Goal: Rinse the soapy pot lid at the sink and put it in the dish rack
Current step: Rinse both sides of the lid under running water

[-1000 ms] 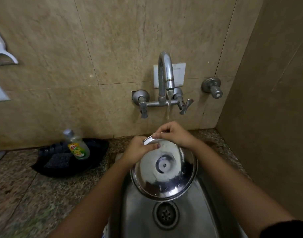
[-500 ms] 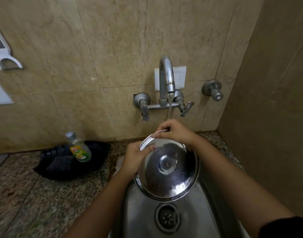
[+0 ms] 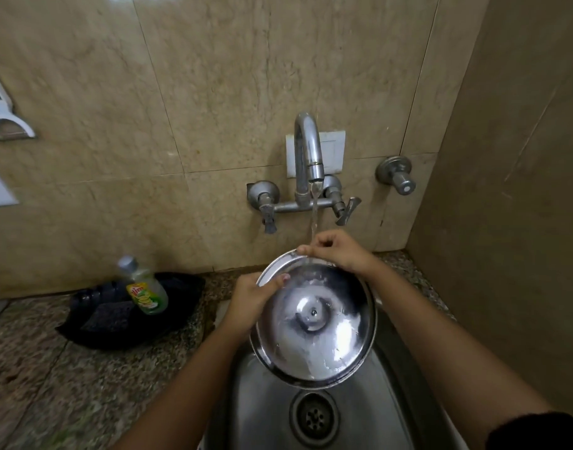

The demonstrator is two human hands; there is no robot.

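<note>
A round steel pot lid (image 3: 314, 319) is held tilted above the steel sink (image 3: 262, 404), its underside facing me and wet. My left hand (image 3: 249, 300) grips the lid's left rim, thumb on the inner face. My right hand (image 3: 335, 250) pinches the lid's top rim. Water runs from the wall tap (image 3: 307, 157) onto the top of the lid beside my right fingers. No dish rack is in view.
A dish soap bottle (image 3: 145, 287) leans on a black tray (image 3: 126, 313) with a scrubber on the granite counter (image 3: 51, 384) at left. The sink drain (image 3: 314, 417) lies below the lid. A side wall (image 3: 506, 222) closes the right. A second valve (image 3: 397, 177) juts from the wall.
The lid has been lifted and tilted a little closer to the tap, and the water now spreads over its inner face. Both hands keep their grip on the rim.
</note>
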